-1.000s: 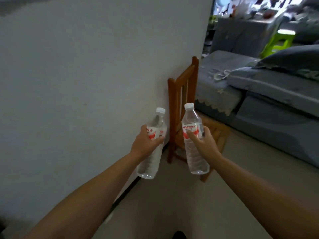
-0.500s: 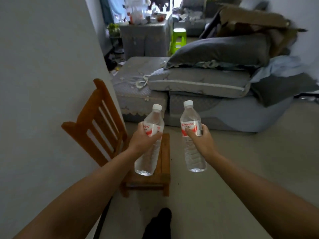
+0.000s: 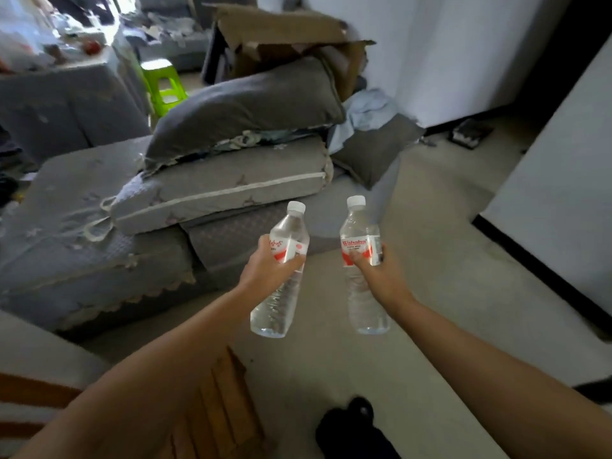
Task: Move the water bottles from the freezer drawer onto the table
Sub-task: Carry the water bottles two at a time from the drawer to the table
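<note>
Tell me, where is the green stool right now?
In the head view the green stool stands far back on the left, behind the stacked grey cushions and left of the cardboard box.

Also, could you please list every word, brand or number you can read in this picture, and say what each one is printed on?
"Wahaha": red brand name on the label of the right bottle, held by the right hand.
Smaller print under it: too small to read.
Red script on the label of the left bottle, held by the left hand: turned away and blurred, unreadable.
No other text shows.
</note>
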{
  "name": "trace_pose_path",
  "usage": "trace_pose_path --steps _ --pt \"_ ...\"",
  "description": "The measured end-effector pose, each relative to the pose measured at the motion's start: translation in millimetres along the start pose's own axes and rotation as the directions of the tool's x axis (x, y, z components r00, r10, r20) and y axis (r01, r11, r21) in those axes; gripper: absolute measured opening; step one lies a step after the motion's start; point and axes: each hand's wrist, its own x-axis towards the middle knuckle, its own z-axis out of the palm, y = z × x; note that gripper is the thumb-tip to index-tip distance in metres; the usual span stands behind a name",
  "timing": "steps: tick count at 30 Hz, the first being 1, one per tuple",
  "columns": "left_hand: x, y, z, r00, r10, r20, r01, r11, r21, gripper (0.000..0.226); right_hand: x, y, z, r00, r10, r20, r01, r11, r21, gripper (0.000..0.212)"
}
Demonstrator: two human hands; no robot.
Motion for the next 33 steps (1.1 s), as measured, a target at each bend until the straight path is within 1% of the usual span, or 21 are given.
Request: trace_pose_path --steps 2,5,7,13,15,17,18,22,25,27,30,33 --pt "35.3 24.6 27.7 0.999 0.029 0.040 -0.030 1.000 0.009 0.060 31.0 4.8 -22.9 0.999 0.020 -0.043 -0.019 1.000 0.023 0.025" --pt "89.3 62.4 76.4 0.993 0.067 0.094 -0.069 0.997 0.023 0.067 81.4 8.5 -65.6 0.993 0.029 -0.113 -0.024 0.998 0.049 0.027" --pt "120.8 86.2 103.8 0.991 0.067 0.120 -0.072 0.997 0.040 0.070 111.1 9.7 -93.5 0.988 0.042 -0.152 -0.035 0.998 0.047 0.027" --pt "208.3 172.7 198.8 0.960 0.152 0.235 -0.172 0.983 0.065 0.067 193.6 8.2 -187.5 0.952 0.064 -0.301 -0.056 0.998 0.036 0.013" --pt "230.4 196.6 230.7 0.944 0.180 0.276 -0.202 0.978 0.053 0.065 214.1 12.5 -215.3 0.926 0.080 -0.368 -0.069 0.997 0.042 0.015" --pt "253.2 221.4 262.0 0.923 0.208 0.325 -0.236 0.970 0.049 0.064 235.5 19.2 -241.4 0.897 0.104 -0.430 -0.098 0.995 0.035 0.026" --pt "265.8 231.9 277.1 0.910 0.216 0.355 -0.249 0.967 0.050 0.065 246.9 24.3 -253.7 0.885 0.117 -0.450 -0.113 0.993 0.035 0.027" --pt "324.9 269.9 337.3 0.835 0.285 0.472 -0.352 0.934 0.059 0.064 295.6 42.1 -299.7 0.833 0.146 -0.534 -0.138 0.989 0.054 0.025" --pt "369.8 309.3 382.8 0.762 0.330 0.557 -0.402 0.916 0.007 0.062 337.3 46.1 -334.0 0.768 0.164 -0.620 -0.162 0.985 0.060 0.041" --pt "400.9 342.9 417.0 0.702 0.349 0.621 -0.415 0.909 -0.041 0.058 368.9 47.9 -359.8 0.722 0.175 -0.669 -0.167 0.983 0.077 0.043" --pt "436.5 387.9 458.7 0.637 0.370 0.676 -0.471 0.881 -0.038 0.069 401.9 46.8 -391.4 0.661 0.213 -0.720 -0.184 0.976 0.120 0.048" --pt "463.9 430.8 505.6 0.554 0.376 0.743 -0.529 0.848 -0.035 0.067 427.8 48.0 -424.0 0.554 0.264 -0.790 -0.203 0.963 0.180 0.052"
